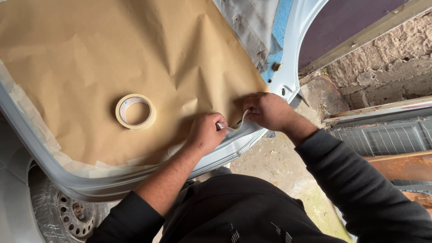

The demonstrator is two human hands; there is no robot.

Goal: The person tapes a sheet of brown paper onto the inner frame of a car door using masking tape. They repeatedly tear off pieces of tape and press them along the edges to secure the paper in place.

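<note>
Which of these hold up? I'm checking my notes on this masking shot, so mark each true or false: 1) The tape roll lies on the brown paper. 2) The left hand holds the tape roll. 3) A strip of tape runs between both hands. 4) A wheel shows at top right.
1) True: the tape roll lies flat on the brown paper.
2) False: the left hand pinches a tape strip; the roll lies apart.
3) True: the strip spans to the right hand.
4) False: the wheel is at bottom left.
</note>
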